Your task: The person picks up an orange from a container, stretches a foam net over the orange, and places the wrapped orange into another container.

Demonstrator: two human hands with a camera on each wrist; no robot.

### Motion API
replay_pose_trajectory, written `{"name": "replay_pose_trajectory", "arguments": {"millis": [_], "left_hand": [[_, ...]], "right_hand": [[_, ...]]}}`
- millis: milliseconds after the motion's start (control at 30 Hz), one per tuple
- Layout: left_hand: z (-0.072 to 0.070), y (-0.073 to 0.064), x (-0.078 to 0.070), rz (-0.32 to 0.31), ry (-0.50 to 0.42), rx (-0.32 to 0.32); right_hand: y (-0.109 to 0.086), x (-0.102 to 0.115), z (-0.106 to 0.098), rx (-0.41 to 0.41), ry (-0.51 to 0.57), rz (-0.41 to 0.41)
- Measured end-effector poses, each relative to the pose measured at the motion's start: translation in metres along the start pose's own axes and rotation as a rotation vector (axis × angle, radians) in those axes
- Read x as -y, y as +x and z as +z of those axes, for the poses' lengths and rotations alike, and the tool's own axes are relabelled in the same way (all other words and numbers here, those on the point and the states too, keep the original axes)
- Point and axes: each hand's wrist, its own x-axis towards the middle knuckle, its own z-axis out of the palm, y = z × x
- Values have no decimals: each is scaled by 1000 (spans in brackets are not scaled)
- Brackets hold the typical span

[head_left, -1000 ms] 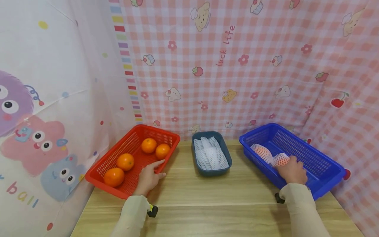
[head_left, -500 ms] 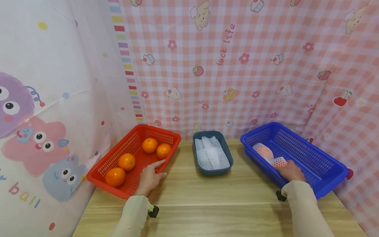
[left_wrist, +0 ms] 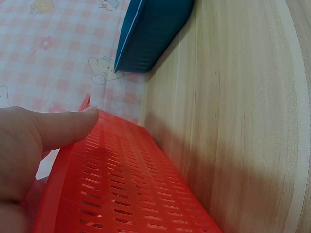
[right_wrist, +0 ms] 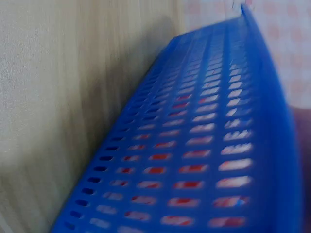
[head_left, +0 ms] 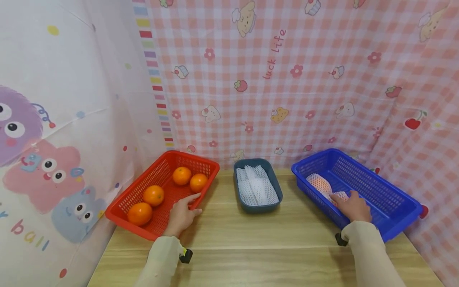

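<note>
My left hand (head_left: 181, 215) is at the near right rim of the red basket (head_left: 125, 228), its thumb (left_wrist: 70, 127) on the outer side and the other fingers inside. Several oranges (head_left: 153, 195) lie bare in that basket. In the head view my right hand (head_left: 354, 208) reaches into the blue basket (head_left: 387, 191). Its index finger stretches over an orange in white foam netting (head_left: 341, 195), partly hidden by the hand. Another netted orange (head_left: 318, 183) lies just beyond it. The right wrist view is blurred and shows mostly the blue basket's slotted wall (right_wrist: 194, 126).
Between the baskets stands a small dark teal tray (head_left: 260, 209) with white foam net sleeves (head_left: 256, 186) in it. All three containers stand on a light wooden table (head_left: 258, 255). A pink checked cloth (head_left: 229, 95) hangs close behind, and a white printed cloth (head_left: 89, 119) at left.
My right hand dips lower into the blue basket, then rises slightly with its index finger stretched over the nearer netted orange. The left hand stays at the red rim.
</note>
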Motion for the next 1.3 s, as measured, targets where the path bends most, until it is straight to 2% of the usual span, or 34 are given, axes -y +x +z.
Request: {"name": "replay_pose_trajectory", "arguments": {"millis": [67,167,267,333,500,700,933,1100,1300], "left_hand": [[0,0,1,2,-1,-4],[1,0,1,-3,-5,-6],[0,0,1,1,-6,-10],[0,0,1,8,-6,-10],[0,0,0,16,-4,-3],[0,0,1,5,-8,-9],[1,1,3,24,16,-13],[-1,2,1,11,2,-7],[-15,5,-5,-21,-26,12]], "right_hand": [[-3,7,4,-129,14,-82],[-7,16,9,-258,32,-298],[-9,19,16,-256,33,-486],[-10,19,19,-207,25,-545],[-7,16,22,-98,-3,-592],[-2,17,23,-24,-14,-615],[-2,18,23,7,-54,-625],[-2,17,24,-3,-72,-637],[-3,19,25,-5,-71,-640]]}}
